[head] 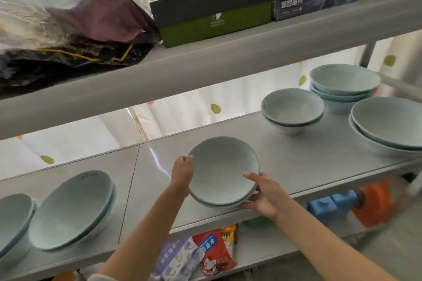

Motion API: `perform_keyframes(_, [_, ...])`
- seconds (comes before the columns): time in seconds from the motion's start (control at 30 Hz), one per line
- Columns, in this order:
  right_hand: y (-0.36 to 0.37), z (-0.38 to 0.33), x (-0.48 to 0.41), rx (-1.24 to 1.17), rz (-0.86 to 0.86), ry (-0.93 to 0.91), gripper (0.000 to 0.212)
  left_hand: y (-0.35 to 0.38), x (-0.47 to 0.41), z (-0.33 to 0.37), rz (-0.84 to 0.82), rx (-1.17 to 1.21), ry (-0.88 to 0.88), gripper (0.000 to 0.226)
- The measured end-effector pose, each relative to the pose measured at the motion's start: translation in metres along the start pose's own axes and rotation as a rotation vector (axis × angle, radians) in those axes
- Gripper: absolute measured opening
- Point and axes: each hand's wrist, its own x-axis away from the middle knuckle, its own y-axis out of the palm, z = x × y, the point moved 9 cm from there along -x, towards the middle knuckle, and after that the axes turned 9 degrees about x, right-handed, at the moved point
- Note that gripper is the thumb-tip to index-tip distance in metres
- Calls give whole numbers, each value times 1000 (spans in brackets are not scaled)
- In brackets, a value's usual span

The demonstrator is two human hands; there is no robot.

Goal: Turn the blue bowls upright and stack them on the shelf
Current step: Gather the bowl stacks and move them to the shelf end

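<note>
Two nested pale blue bowls [222, 170] are held upright, tilted toward me, over the middle of the grey shelf [296, 155]. My left hand [182, 172] grips their left rim. My right hand [262, 194] holds them from below at the right, thumb on the rim. Upright stacks of blue bowls stand to the right: a small stack [292, 113], a taller stack [343, 85] behind it, and a wide stack [388, 125] at the far right. At the left, two more stacks [73, 210] [12, 223] sit tilted.
An upper shelf [205, 68] hangs close above, loaded with boxes [212, 13] and a plastic bag [68, 18]. Below, the lower shelf holds snack packets [214, 248] and a blue and orange object [356, 203]. Bare shelf surface [228, 134] lies between the held bowls and the small stack.
</note>
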Motion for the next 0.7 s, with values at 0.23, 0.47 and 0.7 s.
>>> perform_keyframes(0.23, [-112, -45, 35, -221, 194, -129, 42, 151, 34, 34, -325, -2, 7, 26])
perform_keyframes(0.47, [-177, -71, 62, -318, 311, -202, 49, 241, 69, 56, -540, 64, -88, 18])
perform_keyframes(0.7, [-200, -87, 68, -383, 306, -262, 48, 280, 83, 68, -656, 103, -112, 18])
